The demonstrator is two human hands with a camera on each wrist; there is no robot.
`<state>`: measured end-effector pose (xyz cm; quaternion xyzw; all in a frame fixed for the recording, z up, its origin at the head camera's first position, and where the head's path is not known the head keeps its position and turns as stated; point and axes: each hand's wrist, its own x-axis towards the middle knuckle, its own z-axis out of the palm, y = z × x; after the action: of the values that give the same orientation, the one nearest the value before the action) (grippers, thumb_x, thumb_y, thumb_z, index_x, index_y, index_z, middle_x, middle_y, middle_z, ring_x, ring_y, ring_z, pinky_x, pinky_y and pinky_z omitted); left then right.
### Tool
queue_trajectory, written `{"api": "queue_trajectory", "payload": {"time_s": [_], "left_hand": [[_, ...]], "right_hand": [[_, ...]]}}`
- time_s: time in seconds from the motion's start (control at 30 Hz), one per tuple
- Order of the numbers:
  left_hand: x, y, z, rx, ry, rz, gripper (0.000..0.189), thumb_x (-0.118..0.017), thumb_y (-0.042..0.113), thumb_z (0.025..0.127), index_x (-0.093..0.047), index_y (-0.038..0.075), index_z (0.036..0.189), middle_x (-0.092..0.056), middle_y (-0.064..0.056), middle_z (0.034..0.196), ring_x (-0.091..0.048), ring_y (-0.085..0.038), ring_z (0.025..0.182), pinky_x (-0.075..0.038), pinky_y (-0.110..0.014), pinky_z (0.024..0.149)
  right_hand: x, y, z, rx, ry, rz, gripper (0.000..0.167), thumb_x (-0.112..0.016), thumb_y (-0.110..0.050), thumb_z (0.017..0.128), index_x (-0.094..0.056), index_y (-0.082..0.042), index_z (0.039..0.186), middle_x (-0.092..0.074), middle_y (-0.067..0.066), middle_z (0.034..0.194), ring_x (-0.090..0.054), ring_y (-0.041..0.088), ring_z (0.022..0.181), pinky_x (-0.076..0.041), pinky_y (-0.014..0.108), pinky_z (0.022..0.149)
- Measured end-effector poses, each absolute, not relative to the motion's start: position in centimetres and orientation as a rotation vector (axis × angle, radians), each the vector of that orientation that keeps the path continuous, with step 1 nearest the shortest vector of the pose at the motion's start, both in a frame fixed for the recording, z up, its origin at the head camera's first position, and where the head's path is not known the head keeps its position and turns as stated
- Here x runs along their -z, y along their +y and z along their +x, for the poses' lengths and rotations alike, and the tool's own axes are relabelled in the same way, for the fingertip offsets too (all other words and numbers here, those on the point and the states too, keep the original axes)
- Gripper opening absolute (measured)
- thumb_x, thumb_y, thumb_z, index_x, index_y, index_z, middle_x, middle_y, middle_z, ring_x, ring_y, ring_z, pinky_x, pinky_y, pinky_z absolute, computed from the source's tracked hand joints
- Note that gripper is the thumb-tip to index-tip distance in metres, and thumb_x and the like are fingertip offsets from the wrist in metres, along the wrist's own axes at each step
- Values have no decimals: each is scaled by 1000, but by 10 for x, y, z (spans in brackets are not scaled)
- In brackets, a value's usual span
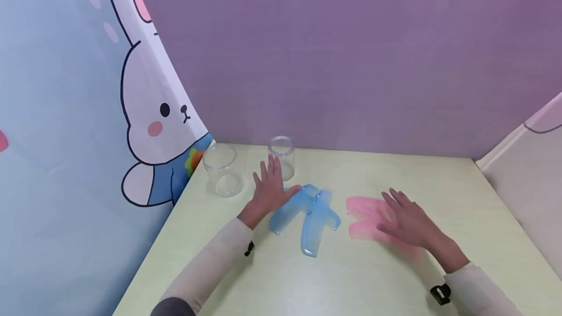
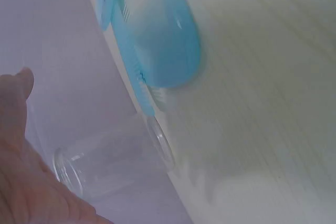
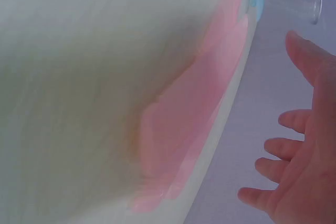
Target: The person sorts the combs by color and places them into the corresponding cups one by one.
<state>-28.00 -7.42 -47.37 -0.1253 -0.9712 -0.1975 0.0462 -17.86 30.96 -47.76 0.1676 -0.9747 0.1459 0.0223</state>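
Several translucent blue combs (image 1: 311, 230) lie overlapping in the middle of the table, with teeth showing in the left wrist view. My left hand (image 1: 269, 190) is held over their left end, fingers spread and nothing in its grasp. Its fingertips overlap a clear cylindrical container (image 1: 287, 167) in the head view. To the right lies a group of translucent pink combs (image 1: 362, 230), partly hidden by my right hand (image 1: 408, 221). In the right wrist view, the right hand's fingers are spread above the pink combs (image 3: 189, 103), holding nothing.
A wider clear container (image 1: 221, 172) stands at the back left of the pale table (image 1: 351, 286). A purple backdrop (image 1: 351, 62) rises behind the table, and a blue cloth with a cartoon rabbit (image 1: 149, 106) hangs at the left. Both wrists wear black straps.
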Motion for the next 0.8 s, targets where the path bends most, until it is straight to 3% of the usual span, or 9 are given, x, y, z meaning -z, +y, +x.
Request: {"api": "queue_trajectory", "payload": {"time_s": [0.2,0.37,0.8], "left_hand": [[474,-76,-295,894,-2826,-269,112,-68,57,90,-5,-2,162,-10,-26,169,-18,-47,155,-27,-63,121],[477,-73,-310,1075,-2695,-183,110,-75,51,87,-11,1,161,-24,-25,162,-33,-44,148,-42,-57,114],[469,-65,-341,1310,-2581,25,109,-79,50,84,-17,3,159,-27,-24,159,-35,-40,145,-43,-54,114]], "right_hand": [[482,321,-169,-454,-2999,512,83,-76,-44,88,-45,4,148,-47,31,148,-45,54,133,-42,70,100],[486,329,-162,-463,-3026,473,84,-81,-44,82,-50,3,144,-57,29,132,-58,49,115,-51,63,89],[498,339,-142,-414,-3093,424,68,-89,-38,71,-65,4,118,-65,11,102,-64,24,89,-56,44,77]]}}
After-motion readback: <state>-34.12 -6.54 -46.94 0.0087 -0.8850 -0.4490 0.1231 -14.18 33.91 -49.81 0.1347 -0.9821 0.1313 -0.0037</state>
